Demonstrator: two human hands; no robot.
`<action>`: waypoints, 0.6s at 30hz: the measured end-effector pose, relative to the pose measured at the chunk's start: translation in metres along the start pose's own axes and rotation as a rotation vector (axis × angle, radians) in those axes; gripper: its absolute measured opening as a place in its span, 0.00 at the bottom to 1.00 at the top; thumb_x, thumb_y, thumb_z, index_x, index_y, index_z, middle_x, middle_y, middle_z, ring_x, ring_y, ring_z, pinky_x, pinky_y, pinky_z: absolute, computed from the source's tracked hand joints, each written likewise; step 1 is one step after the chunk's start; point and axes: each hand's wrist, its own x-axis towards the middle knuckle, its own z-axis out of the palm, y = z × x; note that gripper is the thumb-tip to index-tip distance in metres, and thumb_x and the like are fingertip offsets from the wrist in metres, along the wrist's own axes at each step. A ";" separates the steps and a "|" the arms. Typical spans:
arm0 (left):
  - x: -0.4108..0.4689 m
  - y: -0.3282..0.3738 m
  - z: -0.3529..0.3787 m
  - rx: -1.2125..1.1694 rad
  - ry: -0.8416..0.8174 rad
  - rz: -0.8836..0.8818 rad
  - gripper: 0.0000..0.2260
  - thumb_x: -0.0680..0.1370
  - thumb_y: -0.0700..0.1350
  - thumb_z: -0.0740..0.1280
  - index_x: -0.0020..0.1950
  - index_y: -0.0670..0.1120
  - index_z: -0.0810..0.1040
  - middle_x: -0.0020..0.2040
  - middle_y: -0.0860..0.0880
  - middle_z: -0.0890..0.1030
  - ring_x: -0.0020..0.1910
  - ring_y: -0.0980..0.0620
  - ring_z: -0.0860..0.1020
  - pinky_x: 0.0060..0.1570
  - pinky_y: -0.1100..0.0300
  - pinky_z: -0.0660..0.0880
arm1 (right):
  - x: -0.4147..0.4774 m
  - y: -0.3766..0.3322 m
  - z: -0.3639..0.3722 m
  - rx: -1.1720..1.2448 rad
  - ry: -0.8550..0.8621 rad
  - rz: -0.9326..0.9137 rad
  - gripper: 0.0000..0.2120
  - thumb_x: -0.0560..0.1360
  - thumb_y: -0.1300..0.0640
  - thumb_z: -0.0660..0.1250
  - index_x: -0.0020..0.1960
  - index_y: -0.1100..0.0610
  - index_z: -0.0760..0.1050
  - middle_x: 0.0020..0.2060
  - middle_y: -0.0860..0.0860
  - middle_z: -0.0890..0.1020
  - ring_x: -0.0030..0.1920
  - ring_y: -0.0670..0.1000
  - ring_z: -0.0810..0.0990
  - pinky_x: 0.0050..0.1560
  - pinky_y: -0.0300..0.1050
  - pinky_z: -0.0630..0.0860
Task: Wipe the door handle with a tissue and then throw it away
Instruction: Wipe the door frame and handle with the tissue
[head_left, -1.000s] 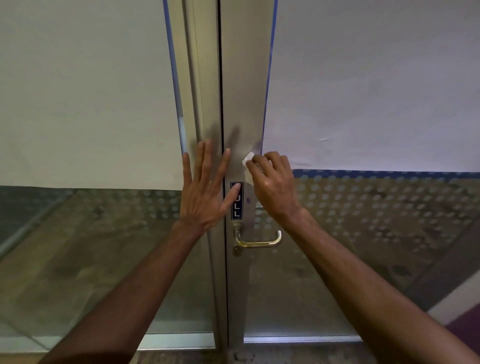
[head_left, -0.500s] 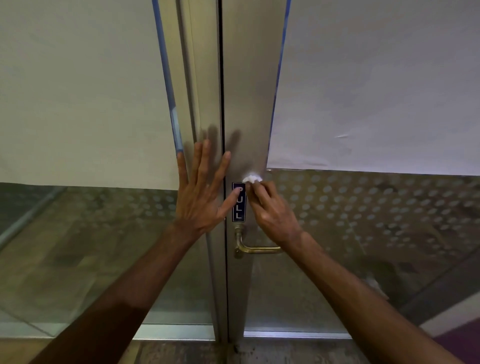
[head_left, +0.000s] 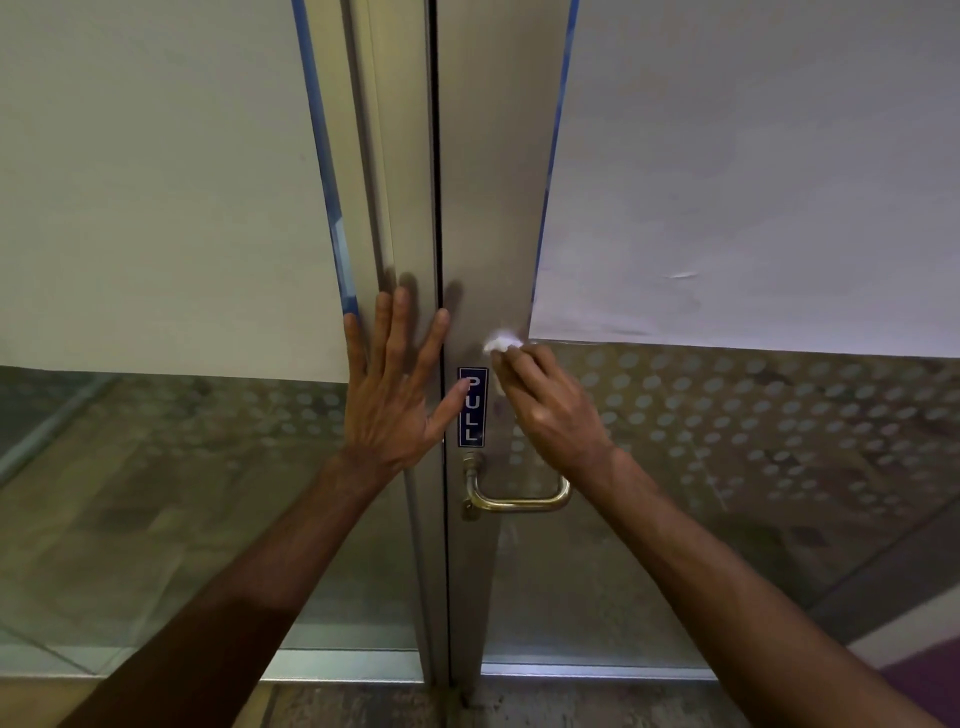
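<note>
A brass lever door handle (head_left: 519, 496) sticks out of the metal door stile (head_left: 493, 208) below a blue PULL sticker (head_left: 471, 408). My right hand (head_left: 550, 410) presses a crumpled white tissue (head_left: 501, 343) against the stile above the sticker, well above the handle. Only the tissue's top shows past my fingertips. My left hand (head_left: 392, 384) lies flat with fingers spread on the neighbouring frame, its thumb touching the sticker.
Both glass panes carry white paper sheets (head_left: 753, 171) on top and a dotted frosted band (head_left: 753, 415) below. A metal threshold (head_left: 597, 670) runs along the floor. A white and purple strip (head_left: 914, 654) shows at the lower right.
My right hand with the tissue slid left and down along the stile, from near the paper's edge towards the PULL sticker. My left hand stayed flat on the frame.
</note>
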 end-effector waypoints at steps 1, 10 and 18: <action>-0.001 0.000 0.000 0.003 -0.004 0.000 0.38 0.84 0.66 0.56 0.85 0.55 0.36 0.83 0.50 0.28 0.84 0.48 0.33 0.81 0.39 0.36 | 0.004 0.002 0.000 -0.005 0.012 0.025 0.14 0.83 0.65 0.64 0.64 0.73 0.77 0.54 0.63 0.82 0.54 0.57 0.77 0.53 0.48 0.80; -0.002 0.002 0.004 -0.003 -0.005 -0.012 0.40 0.84 0.65 0.59 0.85 0.54 0.37 0.84 0.49 0.29 0.84 0.47 0.33 0.82 0.39 0.38 | -0.038 -0.026 0.005 0.059 -0.236 -0.022 0.20 0.68 0.65 0.80 0.58 0.68 0.82 0.52 0.59 0.83 0.51 0.54 0.72 0.44 0.45 0.83; 0.000 0.002 0.000 -0.008 0.008 -0.020 0.39 0.84 0.65 0.58 0.85 0.55 0.37 0.83 0.50 0.28 0.84 0.48 0.32 0.82 0.41 0.37 | -0.008 -0.016 -0.004 0.055 -0.157 0.061 0.14 0.76 0.64 0.71 0.60 0.69 0.81 0.53 0.61 0.83 0.48 0.57 0.82 0.44 0.45 0.83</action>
